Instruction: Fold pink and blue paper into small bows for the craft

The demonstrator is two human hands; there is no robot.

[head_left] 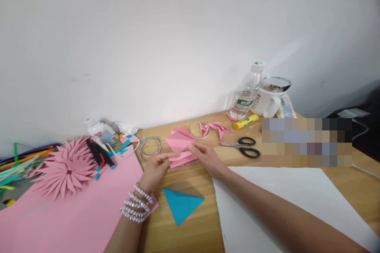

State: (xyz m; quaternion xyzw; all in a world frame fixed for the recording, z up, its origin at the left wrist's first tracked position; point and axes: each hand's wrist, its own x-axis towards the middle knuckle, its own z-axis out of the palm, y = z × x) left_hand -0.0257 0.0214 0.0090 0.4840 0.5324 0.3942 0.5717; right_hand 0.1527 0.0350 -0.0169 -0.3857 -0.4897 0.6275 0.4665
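Note:
Between my two hands is a small pink paper strip [184, 160], creased lengthwise. My left hand [156, 170], wearing a pearl bracelet [138, 206], pinches its left end. The fingers of my right hand [208, 159] close on its right end. Just behind the strip lie folded pink paper pieces [179, 139]; whether they touch it I cannot tell. Nearer to me, a blue folded paper triangle [182, 206] rests on the wooden table [184, 239]. Black-handled scissors [242, 146] lie to the right of my right hand.
At left, a pink spiky paper flower [67, 170] and markers [102, 153] lie on a pink sheet [80, 225]. Coiled wire [150, 148] is behind my left hand. A water bottle [247, 93], mug [264, 102] and glue stick [246, 121] stand or lie back right. White paper [297, 193] covers the right front.

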